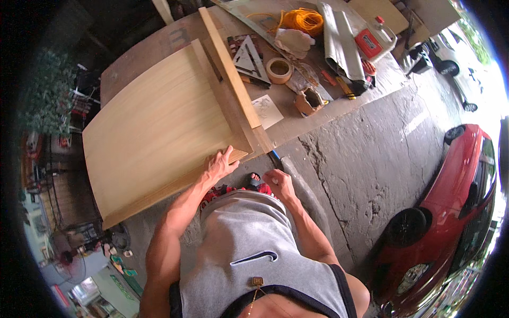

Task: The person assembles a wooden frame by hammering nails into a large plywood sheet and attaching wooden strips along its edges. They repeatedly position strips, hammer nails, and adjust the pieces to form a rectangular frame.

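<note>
A large, pale wooden panel (pixel 154 116) with thick edging lies on the worktable, its near edge jutting out toward me. My left hand (pixel 221 164) grips this edge close to the right corner, with fingertips on the upper face. To its right, my right hand (pixel 279 184) is curled closed in front of my body, just off the table's front edge. Whatever may be inside that fist is too hidden to make out. A long wooden strip (pixel 230 69) lies along the panel's right side. A small blue object (pixel 274 155) shows at the table edge beyond my right hand.
On the worktable (pixel 286 135) sit a white triangular square (pixel 248 58), a tape roll (pixel 279 70), a cut-open container (pixel 309 101), orange cord (pixel 302 21) and a red-capped jug (pixel 375 40). A red car (pixel 442 212) stands on the concrete floor at right.
</note>
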Motion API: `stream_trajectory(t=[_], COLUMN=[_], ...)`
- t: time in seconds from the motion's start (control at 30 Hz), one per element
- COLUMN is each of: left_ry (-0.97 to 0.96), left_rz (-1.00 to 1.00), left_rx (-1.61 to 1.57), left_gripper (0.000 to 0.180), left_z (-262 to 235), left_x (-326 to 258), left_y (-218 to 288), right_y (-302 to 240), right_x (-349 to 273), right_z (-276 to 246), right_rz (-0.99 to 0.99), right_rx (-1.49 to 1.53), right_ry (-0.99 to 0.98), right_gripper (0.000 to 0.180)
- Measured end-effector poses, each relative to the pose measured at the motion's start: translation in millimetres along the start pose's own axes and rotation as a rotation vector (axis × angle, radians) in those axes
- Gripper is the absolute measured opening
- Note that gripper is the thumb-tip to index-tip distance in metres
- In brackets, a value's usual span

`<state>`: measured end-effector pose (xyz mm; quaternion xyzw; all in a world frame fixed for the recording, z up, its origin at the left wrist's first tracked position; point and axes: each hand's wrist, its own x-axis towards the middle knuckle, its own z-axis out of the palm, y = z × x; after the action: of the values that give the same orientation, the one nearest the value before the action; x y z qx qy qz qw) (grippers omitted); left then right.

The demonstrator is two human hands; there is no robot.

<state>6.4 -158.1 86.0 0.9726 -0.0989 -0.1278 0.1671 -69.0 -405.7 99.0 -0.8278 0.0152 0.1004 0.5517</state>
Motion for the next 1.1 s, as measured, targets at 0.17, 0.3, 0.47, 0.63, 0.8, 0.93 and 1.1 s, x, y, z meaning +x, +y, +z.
stream_trajectory(t=[0.17, 0.3, 0.47, 0.63, 0.8, 0.93, 1.1], left_ry=[-0.202, -0.322, -0.277, -0.433, -0.407, -0.488, -0.539], left_rz=[0.081, 0.301, 0.601, 0.689, 1.006, 1.178, 1.291], left_rx=[0.041, 0.032, 0.102, 0.157, 0.371, 0.519, 0.629], left_gripper=[0.049, 0.039, 0.038, 0.033, 0.020, 0.024, 0.021], left_z=[-32.4, -35.3, -19.1, -7.6, -13.0, -24.9, -35.9], left_x=[-15.8, -22.8, -10.9, 17.4, 45.9, 68.4, 91.5], left_y=[44.6, 74.5, 71.4, 65.0, 79.3, 87.3, 84.5], right_y=[-51.7, -58.7, -46.0, -44.0, -55.5, -56.0, -38.0], right_x=[25.5, 40.9, 71.2, 125.1, 185.1, 224.0, 249.9], right_z=[3.5, -3.7, -11.0, -3.5, 19.3, 23.1, 0.2], right_rz=[-0.406, -0.393, -0.275, -0.228, -0.235, -0.059, -0.011], right_rx=[-0.030, 0.040, -0.001, -0.236, -0.497, -0.487, -0.397], right_ry=[0.060, 0.197, 0.247, 0.250, 0.238, -0.047, 0.029], right_gripper=[0.019, 0.016, 0.022, 0.048, 0.067, 0.069, 0.065])
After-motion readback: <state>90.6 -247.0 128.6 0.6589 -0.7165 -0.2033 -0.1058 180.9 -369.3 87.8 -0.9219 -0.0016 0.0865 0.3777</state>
